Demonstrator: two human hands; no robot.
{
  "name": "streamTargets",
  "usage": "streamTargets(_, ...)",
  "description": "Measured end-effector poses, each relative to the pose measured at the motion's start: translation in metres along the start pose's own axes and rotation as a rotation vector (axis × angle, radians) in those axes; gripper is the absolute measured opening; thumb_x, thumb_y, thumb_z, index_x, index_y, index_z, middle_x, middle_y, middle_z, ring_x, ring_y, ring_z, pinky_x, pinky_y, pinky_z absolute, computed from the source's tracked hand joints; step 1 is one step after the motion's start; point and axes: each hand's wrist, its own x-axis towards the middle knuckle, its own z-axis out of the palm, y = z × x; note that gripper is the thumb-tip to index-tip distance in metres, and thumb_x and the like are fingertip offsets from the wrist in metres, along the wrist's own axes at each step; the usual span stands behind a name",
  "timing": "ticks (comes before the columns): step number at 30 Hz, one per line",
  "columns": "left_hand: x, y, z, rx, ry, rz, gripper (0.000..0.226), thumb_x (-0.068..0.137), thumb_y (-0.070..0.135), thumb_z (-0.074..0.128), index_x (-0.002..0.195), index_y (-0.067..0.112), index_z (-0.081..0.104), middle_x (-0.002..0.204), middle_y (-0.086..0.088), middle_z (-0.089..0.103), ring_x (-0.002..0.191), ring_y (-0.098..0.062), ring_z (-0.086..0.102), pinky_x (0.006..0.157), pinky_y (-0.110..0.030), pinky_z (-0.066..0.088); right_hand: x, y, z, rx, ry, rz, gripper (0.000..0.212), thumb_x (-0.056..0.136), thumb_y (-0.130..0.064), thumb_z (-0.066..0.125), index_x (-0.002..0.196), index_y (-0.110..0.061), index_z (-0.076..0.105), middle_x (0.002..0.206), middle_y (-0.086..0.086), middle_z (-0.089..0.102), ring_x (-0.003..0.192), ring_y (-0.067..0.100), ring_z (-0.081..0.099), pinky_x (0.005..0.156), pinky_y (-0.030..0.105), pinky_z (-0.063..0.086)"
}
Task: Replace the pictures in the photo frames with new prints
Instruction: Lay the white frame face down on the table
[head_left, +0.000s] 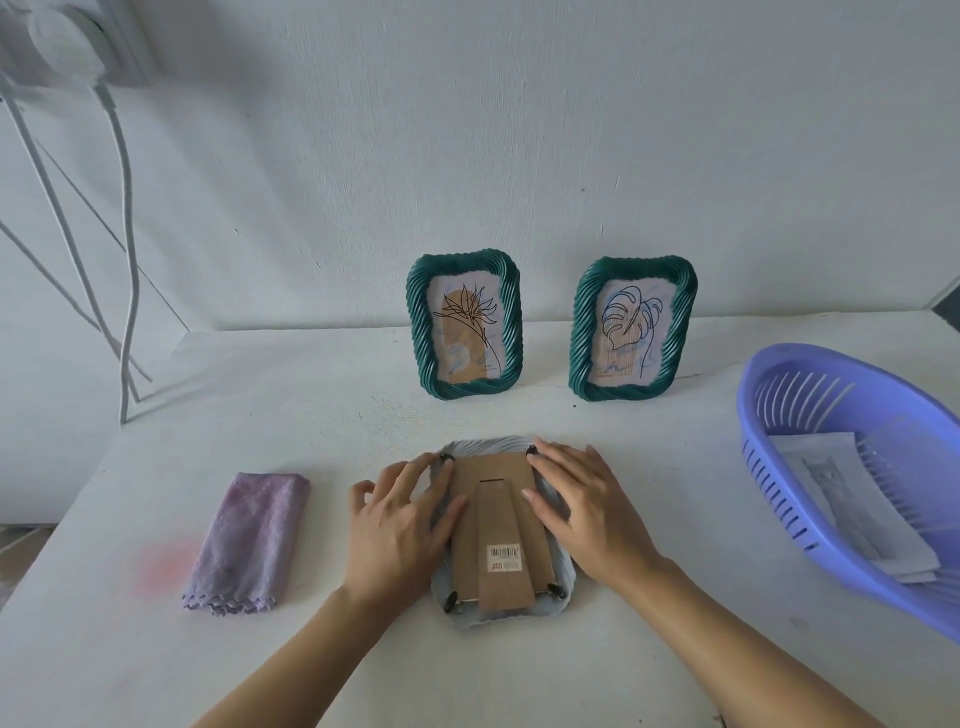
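A pale frame (485, 446) lies face down on the table (519, 665), centre front, under both hands. The left hand (400, 525) and right hand (587, 512) rest flat on its sides, fingers extended and gripping nothing, each forefinger at one of the upper clips (531, 451). The step in hand appears to be freeing the cardboard backing (493, 473): best done by swivelling each clip clear while the other hand pins the frame, then lifting the backing by its stand (506, 551) without jolting the glass. Counted: three frames, two of them green frames (417, 327) upright at the wall; four clips; one cloth (249, 540); one basket (779, 519) holding prints (831, 478), their number unclear.
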Motion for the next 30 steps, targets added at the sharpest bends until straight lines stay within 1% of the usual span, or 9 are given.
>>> streamTargets(6, 0.0027, -0.0018, 0.0, 0.052, -0.022, 0.033, 0.046, 0.099, 0.053, 0.042, 0.132, 0.027, 0.061, 0.132, 0.004, 0.057, 0.113, -0.024, 0.057, 0.083, -0.042, 0.042, 0.0024, -0.001, -0.0022, 0.015, 0.009, -0.014, 0.044, 0.098, -0.044, 0.049, 0.131, -0.017, 0.06, 0.143, -0.001, 0.054, 0.132, 0.014, 0.047, 0.113, 0.05, 0.036)
streamTargets(11, 0.0046, -0.0012, -0.0018, 0.129, -0.087, 0.076, 0.051, 0.102, 0.051, 0.031, 0.139, 0.024, 0.053, 0.137, -0.002, 0.05, 0.113, -0.027, 0.052, 0.082, -0.045, 0.041, 0.0018, 0.0004, 0.0, 0.02, 0.011, -0.021, 0.043, 0.098, -0.042, 0.051, 0.132, -0.016, 0.059, 0.143, 0.0, 0.054, 0.132, 0.015, 0.047, 0.111, 0.051, 0.037)
streamTargets(14, 0.0059, 0.0008, -0.0033, 0.153, -0.11, 0.088, 0.051, 0.103, 0.048, 0.029, 0.142, 0.022, 0.049, 0.138, -0.004, 0.046, 0.115, -0.028, 0.05, 0.081, -0.045, 0.039, 0.0029, 0.0003, 0.0007, 0.008, -0.004, -0.025, 0.044, 0.098, -0.042, 0.05, 0.133, -0.017, 0.059, 0.144, 0.0, 0.052, 0.132, 0.016, 0.047, 0.109, 0.052, 0.039)
streamTargets(17, 0.0056, 0.0019, -0.004, 0.139, -0.127, 0.074, 0.052, 0.103, 0.049, 0.026, 0.146, 0.024, 0.044, 0.138, -0.003, 0.043, 0.118, -0.028, 0.047, 0.083, -0.045, 0.037, 0.0042, -0.0018, -0.0004, -0.027, -0.023, -0.014, 0.047, 0.098, -0.043, 0.047, 0.137, -0.018, 0.056, 0.145, 0.0, 0.05, 0.129, 0.018, 0.046, 0.109, 0.051, 0.039)
streamTargets(23, 0.0061, 0.0008, -0.0027, 0.101, -0.171, 0.041, 0.058, 0.103, 0.052, 0.016, 0.152, 0.027, 0.035, 0.14, -0.002, 0.037, 0.126, -0.027, 0.04, 0.088, -0.047, 0.037, 0.0076, -0.0052, -0.0033, -0.148, -0.067, -0.042, 0.052, 0.099, -0.043, 0.04, 0.141, -0.015, 0.051, 0.143, 0.001, 0.045, 0.112, 0.022, 0.048, 0.105, 0.045, 0.04)
streamTargets(26, 0.0071, -0.0002, -0.0018, 0.078, -0.168, 0.039, 0.058, 0.103, 0.055, 0.016, 0.151, 0.029, 0.035, 0.139, 0.0, 0.036, 0.126, -0.027, 0.039, 0.089, -0.047, 0.037, 0.0073, -0.0035, -0.0037, -0.171, -0.082, -0.042, 0.053, 0.1, -0.043, 0.038, 0.144, -0.017, 0.048, 0.142, 0.001, 0.046, 0.112, 0.024, 0.047, 0.105, 0.044, 0.038)
streamTargets(30, 0.0057, -0.0024, 0.002, 0.005, -0.125, 0.014, 0.057, 0.101, 0.059, 0.025, 0.148, 0.033, 0.042, 0.136, 0.004, 0.041, 0.123, -0.025, 0.042, 0.09, -0.045, 0.037, 0.0063, -0.0057, -0.0063, -0.141, -0.064, -0.031, 0.051, 0.099, -0.044, 0.042, 0.143, -0.019, 0.05, 0.14, -0.002, 0.05, 0.113, 0.021, 0.045, 0.106, 0.042, 0.037)
